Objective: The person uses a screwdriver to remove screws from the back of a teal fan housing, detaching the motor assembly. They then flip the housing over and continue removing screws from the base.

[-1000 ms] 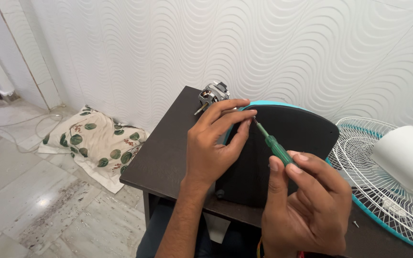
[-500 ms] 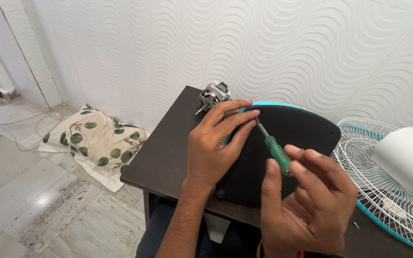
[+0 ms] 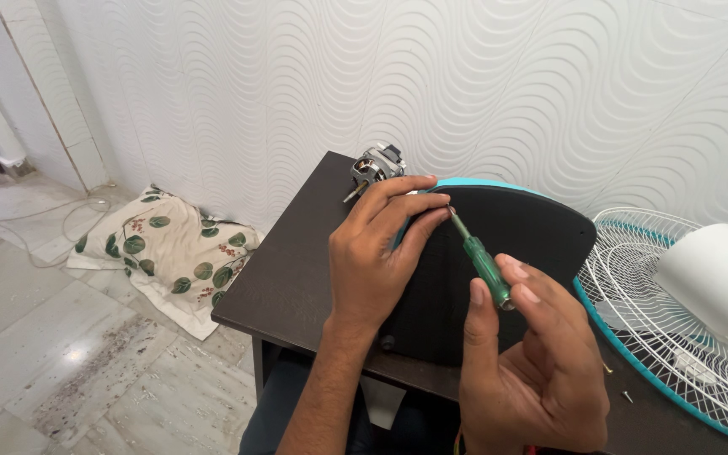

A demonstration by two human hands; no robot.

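My right hand [image 3: 532, 371] pinches the green screwdriver [image 3: 484, 263], slanting up-left to my left hand [image 3: 377, 253] fingertips gripping the black base [image 3: 507, 244] rim

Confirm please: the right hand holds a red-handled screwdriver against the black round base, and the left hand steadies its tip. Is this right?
Not quite. The head view shows the screwdriver handle is green, not red. The right hand holds it against the black round base, and the left hand steadies its tip.
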